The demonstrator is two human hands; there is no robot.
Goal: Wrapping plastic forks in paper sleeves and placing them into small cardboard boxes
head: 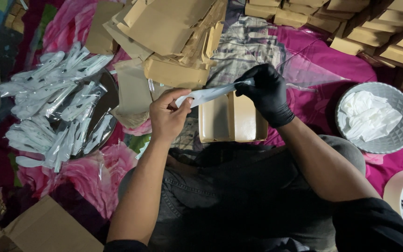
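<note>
Bare left hand (166,116) pinches one end of a long white plastic-wrapped cutlery packet (211,93); black-gloved right hand (267,93) grips the other end, fingers closed on it. Packet is held level just above an open brown cardboard box (232,119) resting by the knees. Heap of similar clear-wrapped white cutlery packets (54,105) lies at left. Flat brown paper bags (164,37) stack beyond. Grey faceted bowl of white napkins (374,119) at right, well apart.

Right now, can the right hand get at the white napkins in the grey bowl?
Probably yes: the grey bowl sits open to the side of the right hand, napkins uncovered, but that hand grips the white packet.
</note>
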